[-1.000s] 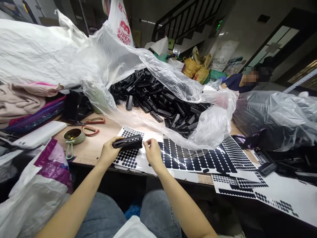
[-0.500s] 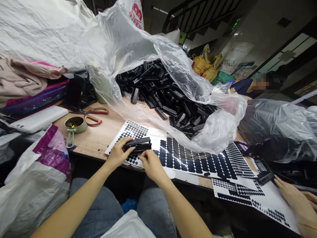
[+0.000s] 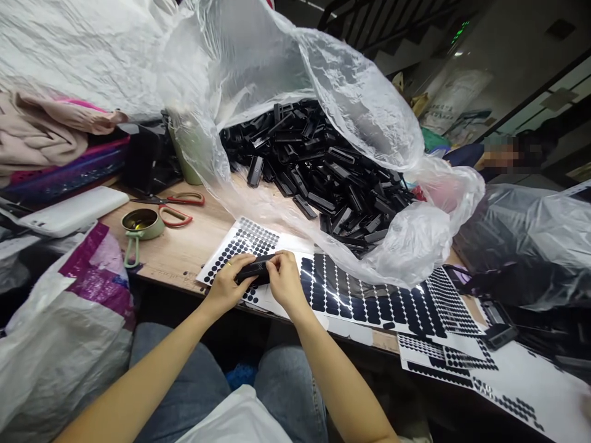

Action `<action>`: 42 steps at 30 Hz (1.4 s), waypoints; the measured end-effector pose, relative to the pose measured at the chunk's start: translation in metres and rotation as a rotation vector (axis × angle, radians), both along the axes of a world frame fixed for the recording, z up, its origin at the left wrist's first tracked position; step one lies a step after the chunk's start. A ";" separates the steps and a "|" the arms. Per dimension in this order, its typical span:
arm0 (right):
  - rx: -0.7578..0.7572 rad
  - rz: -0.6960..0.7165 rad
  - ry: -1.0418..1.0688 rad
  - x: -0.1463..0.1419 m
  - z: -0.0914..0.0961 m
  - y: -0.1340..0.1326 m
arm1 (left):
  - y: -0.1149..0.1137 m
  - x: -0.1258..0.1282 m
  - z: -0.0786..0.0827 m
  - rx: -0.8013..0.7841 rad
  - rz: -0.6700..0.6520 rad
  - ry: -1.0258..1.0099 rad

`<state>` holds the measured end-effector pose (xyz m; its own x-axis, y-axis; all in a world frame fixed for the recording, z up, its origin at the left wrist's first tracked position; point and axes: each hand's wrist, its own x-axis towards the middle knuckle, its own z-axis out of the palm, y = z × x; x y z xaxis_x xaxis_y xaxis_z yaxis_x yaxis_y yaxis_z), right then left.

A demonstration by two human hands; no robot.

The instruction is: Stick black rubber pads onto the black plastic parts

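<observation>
My left hand (image 3: 228,285) grips a black plastic part (image 3: 255,270) from the left, holding it flat over a sheet of small black round stickers (image 3: 240,243). My right hand (image 3: 285,282) is closed on the part's right end, fingertips pinched against its top. A larger sheet of black oval stickers (image 3: 369,298) lies just to the right. Behind it, a pile of the same black plastic parts (image 3: 318,166) spills out of a clear plastic bag (image 3: 295,80).
Red-handled scissors (image 3: 173,206) and a green cup (image 3: 141,224) lie left on the wooden table (image 3: 184,246). A white flat case (image 3: 69,212), folded cloth and a purple-white bag (image 3: 87,289) crowd the left. More sticker sheets (image 3: 484,369) and a grey bag (image 3: 530,240) sit right; another person sits far right.
My right hand moved from the sticker sheet up onto the black part and now pinches its right end. The other person's hand at the lower right has withdrawn.
</observation>
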<state>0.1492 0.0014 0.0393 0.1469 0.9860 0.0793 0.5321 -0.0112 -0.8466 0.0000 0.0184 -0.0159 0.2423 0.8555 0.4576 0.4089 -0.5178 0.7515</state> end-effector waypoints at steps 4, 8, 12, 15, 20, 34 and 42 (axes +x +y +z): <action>0.006 -0.015 -0.030 -0.005 -0.001 -0.001 | -0.001 0.001 -0.001 0.027 0.008 0.002; 0.051 -0.022 -0.099 -0.003 -0.005 -0.006 | -0.001 0.001 -0.003 0.016 0.011 0.004; -0.008 -0.230 -0.239 0.019 -0.017 -0.020 | 0.000 0.000 -0.004 -0.010 0.010 0.015; -0.168 -0.349 -0.407 0.033 -0.027 -0.029 | 0.001 0.001 -0.002 -0.028 0.019 0.031; -0.240 -0.316 -0.454 0.034 -0.033 -0.034 | 0.003 0.002 0.000 -0.068 0.019 0.029; -0.238 -0.313 -0.338 0.027 -0.031 -0.040 | 0.006 0.000 0.001 -0.240 0.100 -0.030; -0.210 -0.325 -0.350 0.022 -0.032 -0.044 | 0.007 -0.001 0.003 -0.263 0.079 -0.023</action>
<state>0.1711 -0.0427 0.0072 0.4486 0.8936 -0.0166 0.7233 -0.3738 -0.5806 -0.0010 0.0251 -0.0129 0.1624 0.9614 0.2219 0.4216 -0.2710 0.8653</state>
